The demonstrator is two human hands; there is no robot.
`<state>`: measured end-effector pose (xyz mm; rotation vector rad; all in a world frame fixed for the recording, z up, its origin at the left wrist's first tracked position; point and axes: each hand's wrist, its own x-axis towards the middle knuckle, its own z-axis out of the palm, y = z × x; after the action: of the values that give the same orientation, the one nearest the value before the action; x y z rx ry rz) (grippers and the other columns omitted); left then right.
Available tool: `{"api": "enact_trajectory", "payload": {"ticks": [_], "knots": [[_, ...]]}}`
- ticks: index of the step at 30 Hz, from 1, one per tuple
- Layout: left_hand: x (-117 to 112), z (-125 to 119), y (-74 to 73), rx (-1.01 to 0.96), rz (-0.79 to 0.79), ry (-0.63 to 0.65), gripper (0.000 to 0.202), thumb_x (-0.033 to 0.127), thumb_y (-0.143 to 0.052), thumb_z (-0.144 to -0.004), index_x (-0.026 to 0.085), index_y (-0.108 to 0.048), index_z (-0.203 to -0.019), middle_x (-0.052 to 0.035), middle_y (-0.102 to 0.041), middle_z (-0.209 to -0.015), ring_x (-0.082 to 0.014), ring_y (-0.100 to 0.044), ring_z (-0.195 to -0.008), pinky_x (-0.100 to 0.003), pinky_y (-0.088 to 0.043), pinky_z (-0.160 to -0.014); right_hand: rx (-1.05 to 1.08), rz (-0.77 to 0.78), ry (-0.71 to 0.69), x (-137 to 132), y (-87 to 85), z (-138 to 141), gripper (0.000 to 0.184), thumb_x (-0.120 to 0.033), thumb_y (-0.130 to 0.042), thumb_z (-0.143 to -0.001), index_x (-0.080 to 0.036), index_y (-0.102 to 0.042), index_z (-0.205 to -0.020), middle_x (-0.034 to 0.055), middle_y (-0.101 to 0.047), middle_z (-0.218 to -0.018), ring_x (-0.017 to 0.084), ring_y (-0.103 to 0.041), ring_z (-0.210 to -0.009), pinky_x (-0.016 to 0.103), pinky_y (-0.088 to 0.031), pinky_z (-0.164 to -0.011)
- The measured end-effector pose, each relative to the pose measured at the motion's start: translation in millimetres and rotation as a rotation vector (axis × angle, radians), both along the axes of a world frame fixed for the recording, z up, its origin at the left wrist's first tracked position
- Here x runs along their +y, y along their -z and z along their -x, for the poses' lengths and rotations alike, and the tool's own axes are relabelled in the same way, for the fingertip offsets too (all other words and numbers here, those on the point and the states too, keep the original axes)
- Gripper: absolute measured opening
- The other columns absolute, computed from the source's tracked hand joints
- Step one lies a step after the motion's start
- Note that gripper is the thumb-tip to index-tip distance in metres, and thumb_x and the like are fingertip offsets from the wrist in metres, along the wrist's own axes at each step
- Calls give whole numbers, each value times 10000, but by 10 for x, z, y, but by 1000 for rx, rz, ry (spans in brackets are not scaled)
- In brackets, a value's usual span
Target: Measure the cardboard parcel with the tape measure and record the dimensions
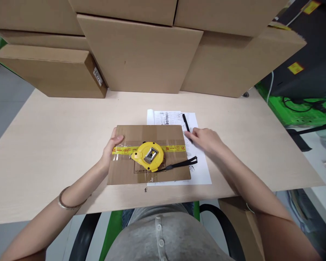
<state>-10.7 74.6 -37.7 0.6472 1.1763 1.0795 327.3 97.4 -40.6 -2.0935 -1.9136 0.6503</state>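
A flat brown cardboard box (149, 132) with yellow printed tape lies partly over white paper sheets (201, 170). On it rests a yellow tape measure (157, 154) with a metal belt clip, its black wrist strap (182, 164) reaching past the box's right edge. My left hand (110, 148) grips the box at its left edge, thumb on top and fingers hidden. At the right, my right hand (205, 138) is closed with its thumb across a black pen (186, 122). Its other fingers are curled and partly hidden.
Large cardboard boxes (141, 58) line the back of the pale table (57, 145). A smaller box (49, 72) stands at the back left. Cables (312, 105) lie on a green surface at the right. A small dark mark (146, 190) is near the front edge.
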Motion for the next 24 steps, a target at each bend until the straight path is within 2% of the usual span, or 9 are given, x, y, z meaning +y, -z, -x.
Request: {"api": "enact_trajectory", "payload": {"ticks": [3, 7, 10, 13, 16, 18, 24], "knots": [[-6, 1, -11, -14, 20, 6, 395, 435, -743, -671, 220, -668, -994, -62, -782, -945, -360, -747, -978, -436, -638, -773, 135, 56, -56, -55, 193, -101, 479, -543, -642, -873, -228, -463, -559, 14, -468, -504, 175, -460, -554, 311, -295, -583], [-12, 27, 24, 28, 3, 10, 392, 492, -749, -671, 248, -659, -964, -43, -771, -852, -360, -747, -951, -443, -638, -726, 407, 113, -81, -93, 288, -281, 514, -690, -495, -916, -217, -587, -735, -32, -458, -505, 131, -414, -486, 282, -320, -516], [-18, 39, 41, 38, 15, 13, 374, 518, -745, -679, 258, -664, -935, -48, -760, -785, -359, -752, -940, -459, -640, -717, 571, 105, -35, -105, 344, -375, 520, -737, -524, -876, -224, -548, -791, -59, -462, -476, 99, -358, -403, 265, -293, -441], [-22, 44, 41, 46, 21, 10, 374, 526, -740, -694, 258, -674, -947, -56, -756, -760, -358, -753, -943, -455, -638, -705, 668, 75, -4, -139, 393, -378, 502, -708, -675, -786, -234, -513, -752, -25, -566, -493, 99, -421, -385, 258, -309, -406], [-16, 61, 55, 29, 32, 54, 434, 535, -737, -713, 256, -676, -1040, -71, -778, -885, -363, -745, -978, -459, -637, -705, 709, 51, 3, -180, 419, -336, 474, -606, -810, -701, -229, -523, -704, 11, -637, -534, 116, -517, -431, 250, -373, -414], [-7, 80, 79, 10, 27, 68, 464, 542, -753, -711, 261, -668, -1071, -72, -779, -965, -371, -739, -991, -467, -637, -705, 720, 48, 4, -193, 427, -311, 448, -547, -837, -694, -223, -527, -675, 21, -658, -551, 118, -548, -452, 248, -419, -434], [6, 112, 131, 15, 6, 63, 477, 575, -773, -701, 282, -661, -1060, -56, -772, -1035, -366, -728, -1016, -465, -641, -738, 720, 48, -6, -167, 418, -269, 427, -503, -833, -710, -217, -536, -599, -28, -562, -446, 85, -450, -382, 233, -371, -397]]}}
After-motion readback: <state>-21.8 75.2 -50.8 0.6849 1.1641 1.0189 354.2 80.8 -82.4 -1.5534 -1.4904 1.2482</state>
